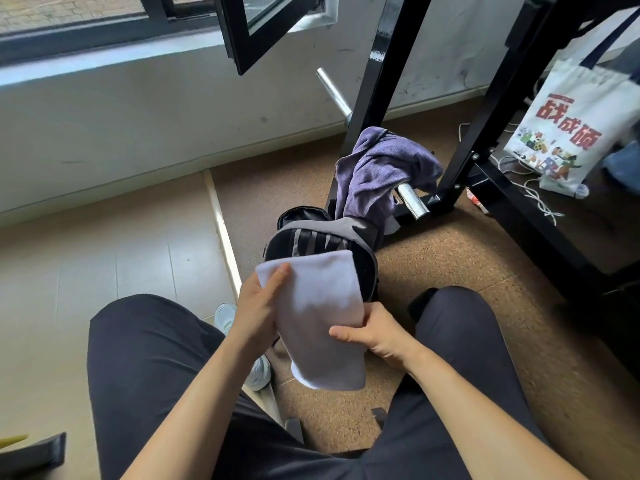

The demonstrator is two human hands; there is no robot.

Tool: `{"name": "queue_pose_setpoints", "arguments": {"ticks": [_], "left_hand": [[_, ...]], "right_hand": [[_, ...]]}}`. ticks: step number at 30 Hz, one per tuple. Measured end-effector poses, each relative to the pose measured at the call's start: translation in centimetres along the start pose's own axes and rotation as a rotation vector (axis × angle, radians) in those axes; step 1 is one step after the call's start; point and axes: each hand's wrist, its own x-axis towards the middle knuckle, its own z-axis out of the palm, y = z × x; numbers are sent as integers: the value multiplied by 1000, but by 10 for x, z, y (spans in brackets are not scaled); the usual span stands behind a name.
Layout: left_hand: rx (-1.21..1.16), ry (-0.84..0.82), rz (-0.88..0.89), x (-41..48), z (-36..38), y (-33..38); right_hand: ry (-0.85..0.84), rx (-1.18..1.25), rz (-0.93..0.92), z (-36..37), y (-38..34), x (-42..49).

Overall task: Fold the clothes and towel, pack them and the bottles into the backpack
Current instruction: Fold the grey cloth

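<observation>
Both hands hold the folded white towel (322, 306): my left hand (258, 308) pinches its upper left corner, thumb on top; my right hand (372, 336) curls round its right edge. I see it just over the black-and-grey backpack (304, 242) on the floor (433, 271). Beyond, a purple garment (377, 168) drapes over a chrome bar (412, 200); a tote bag (571, 133) hangs further right.

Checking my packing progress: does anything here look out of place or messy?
Yes: the purple garment hangs crumpled and unfolded over the rack's chrome peg, trailing down to the backpack. The white towel, gripped by the left hand and right hand, looks neatly folded.
</observation>
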Motion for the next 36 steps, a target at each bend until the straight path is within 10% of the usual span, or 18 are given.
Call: {"name": "queue_pose_setpoints", "arguments": {"ticks": [7, 11, 23, 31, 36], "left_hand": [[-287, -172, -236, 10, -16, -3], [112, -372, -237, -1, -11, -20], [280, -133, 9, -7, -2, -31], [359, -192, 158, 2, -17, -39], [933, -265, 360, 7, -23, -51]], "right_hand": [[21, 254, 28, 5, -12, -2], [108, 458, 20, 5, -22, -4], [117, 355, -15, -1, -14, -8], [205, -160, -160, -6, -1, -2], [234, -501, -124, -5, 3, -2]]}}
